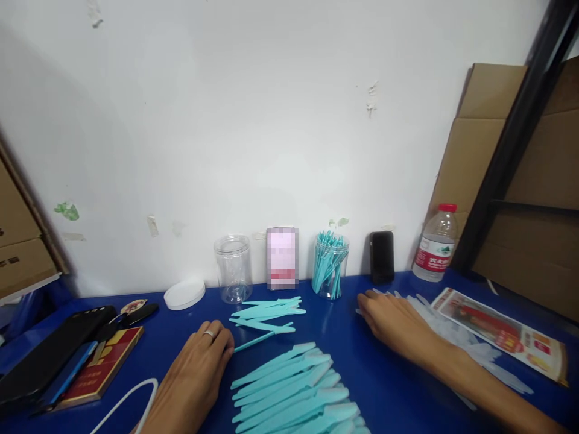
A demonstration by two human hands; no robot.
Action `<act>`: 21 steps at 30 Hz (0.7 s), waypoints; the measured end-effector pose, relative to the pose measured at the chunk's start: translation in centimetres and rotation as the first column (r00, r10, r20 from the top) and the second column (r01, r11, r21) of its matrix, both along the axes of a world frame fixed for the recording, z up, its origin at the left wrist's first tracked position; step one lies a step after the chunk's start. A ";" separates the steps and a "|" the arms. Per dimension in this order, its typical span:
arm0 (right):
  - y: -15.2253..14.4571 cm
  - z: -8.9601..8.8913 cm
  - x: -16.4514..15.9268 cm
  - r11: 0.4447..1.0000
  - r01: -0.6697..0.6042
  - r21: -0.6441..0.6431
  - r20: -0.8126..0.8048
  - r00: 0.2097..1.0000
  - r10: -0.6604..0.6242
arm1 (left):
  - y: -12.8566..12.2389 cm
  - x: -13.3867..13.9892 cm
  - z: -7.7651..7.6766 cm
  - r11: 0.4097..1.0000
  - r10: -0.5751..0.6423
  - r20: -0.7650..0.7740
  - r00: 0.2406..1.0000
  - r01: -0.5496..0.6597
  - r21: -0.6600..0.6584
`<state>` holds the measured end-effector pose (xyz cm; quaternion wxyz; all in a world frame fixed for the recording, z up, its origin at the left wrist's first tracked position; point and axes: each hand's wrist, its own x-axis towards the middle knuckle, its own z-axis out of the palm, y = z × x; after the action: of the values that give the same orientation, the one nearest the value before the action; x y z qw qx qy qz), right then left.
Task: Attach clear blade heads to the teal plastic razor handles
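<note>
My left hand (195, 367), with a ring on one finger, is closed on the end of a teal eyebrow razor (260, 340). Just beyond it lie several loose teal razors (266, 310). In front of me, a larger stack of teal razors (294, 392) lies side by side. My right hand (384, 314) rests on the near-left edge of a pile of translucent plastic pieces (456, 334). Its fingers are bent together and point down; what they pinch, if anything, is hidden. A clear jar (330, 265) behind holds many upright teal razors.
Along the wall stand another clear jar (233, 271), a pixelated card (283, 259), a black device (382, 256) and a water bottle (436, 244). A white lid (184, 294) lies left. Further left are a black phone (54, 349), a red box (99, 367) and a white cable (131, 401). A printed packet (502, 334) lies right.
</note>
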<state>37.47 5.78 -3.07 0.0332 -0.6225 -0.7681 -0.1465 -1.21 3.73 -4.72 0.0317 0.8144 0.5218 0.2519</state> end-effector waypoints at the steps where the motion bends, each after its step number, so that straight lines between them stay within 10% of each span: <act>1: 0.0 -0.1 0.0 1.000 -0.001 -0.001 -0.001 1.000 0.001 | 0.0 -0.1 -0.1 1.000 0.003 0.005 1.000 -0.003 0.000; 16: -1.1 2.8 -1.1 0.999 0.016 0.044 -0.216 0.976 -0.006 | -0.9 0.6 2.0 0.997 0.073 0.298 0.952 -0.068 -0.027; 19: -2.6 4.4 -2.6 0.993 -0.042 0.115 -0.578 0.810 0.101 | -1.7 1.0 2.4 0.998 0.055 0.346 0.937 -0.042 -0.046; 21: -3.8 5.1 -3.9 0.988 -0.113 0.102 -0.845 0.515 0.146 | -2.3 1.3 2.4 0.997 0.022 0.394 0.919 0.010 -0.078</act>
<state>33.57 1.94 2.02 0.4243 -0.5551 -0.6961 0.1651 0.14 1.40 -2.30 0.1673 0.7435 0.5165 0.3904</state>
